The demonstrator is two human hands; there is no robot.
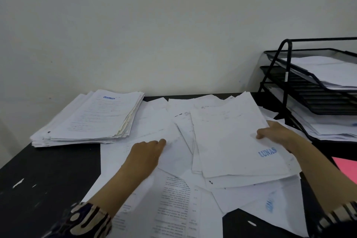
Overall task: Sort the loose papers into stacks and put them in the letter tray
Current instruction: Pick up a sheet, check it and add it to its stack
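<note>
I judge it roughly half done: the tray (309, 75) already holds papers, one stack (90, 120) sits left of it, loose sheets (173, 160) remain between. My right hand (276, 131) pinches a sheet (231, 141); my left hand (146, 152) presses flat.

My black table (48, 176) has scuffed white marks. On it lie a neat paper stack (92, 120) at the far left, loose papers (173, 189) spread across the middle, a black letter tray (309, 91) at the far right, and a pink sheet (347, 168) beside it.
</note>
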